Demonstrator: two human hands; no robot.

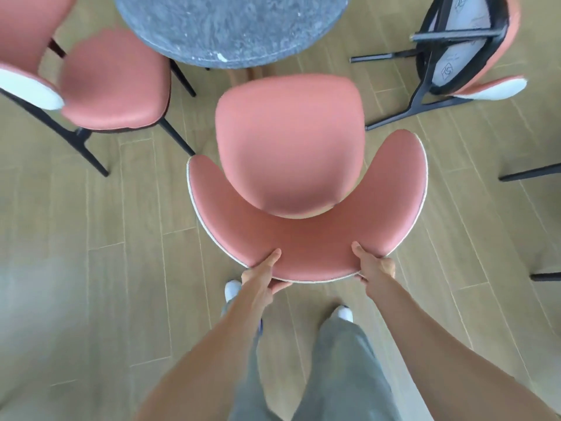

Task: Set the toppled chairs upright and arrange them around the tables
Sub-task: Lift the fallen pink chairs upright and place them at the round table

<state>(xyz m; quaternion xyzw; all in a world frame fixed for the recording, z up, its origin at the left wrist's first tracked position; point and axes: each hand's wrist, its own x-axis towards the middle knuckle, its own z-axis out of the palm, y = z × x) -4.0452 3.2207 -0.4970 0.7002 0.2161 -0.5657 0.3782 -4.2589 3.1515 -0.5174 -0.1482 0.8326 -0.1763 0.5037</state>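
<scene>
Pink chair (290,165) stands upright on the floor (106,238), seat facing the table (233,25) edge, probably so it slides straight under. Another chair (467,47) lies toppled near the table's right edge. Left hand (262,279) and right hand (375,268) both clamp the backrest rim, thumbs on top, for steering.

You have three pink chairs around the round grey stone-look table (233,28). The middle chair (291,153) stands upright, its seat facing the table edge and its curved, white-trimmed backrest toward you. The left chair (112,80) also stands upright on black legs, just beside the table. The right chair (461,53) lies toppled, its black frame and grey underside showing.
</scene>
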